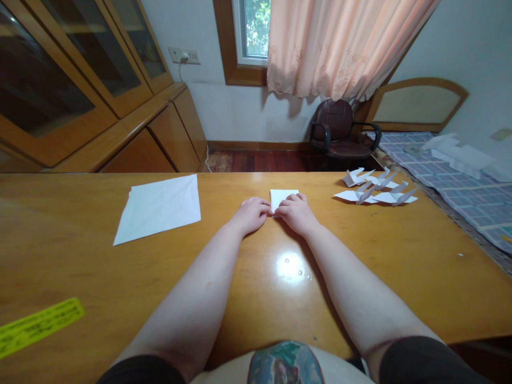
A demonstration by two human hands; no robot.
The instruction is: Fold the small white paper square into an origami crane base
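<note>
View from above, looking down two bare forearms stretched across a glossy wooden worktop [360, 256]. Both hands meeting at the centre of the frame, just above the middle, over a small folded white paper [281, 198]. Left hand [252, 213] curled, fingers [264, 205] bent and pressed down together on the paper's near left corner. Right hand [295, 212] mirrored beside it, fingers [294, 199] bunched on the near right edge, the two hands almost touching. Hard to tell whether the edge is pinched or only pressed flat; no lifting visible.

Paper lying flat on the worktop, its far half showing past the knuckles as a neat white rectangle. Likely very light and thin, easily creased or torn, prone to sliding on the polished wood unless held down. Best taken at corners and folded edges with fingertips, gently, with the flat of the fingers for sharpening a crease.

Left of centre, a larger creased white sheet [160, 213], well apart from the hands. Right of centre, a cluster of finished folded paper cranes [376, 192] near the worktop's far edge. Lower left corner, a yellow strip [38, 326] with print too small to read. Beyond the worktop: wooden cabinets upper left, a window with a peach curtain at top, a dark chair [340, 133], and a bed [460, 181] at the right.
</note>
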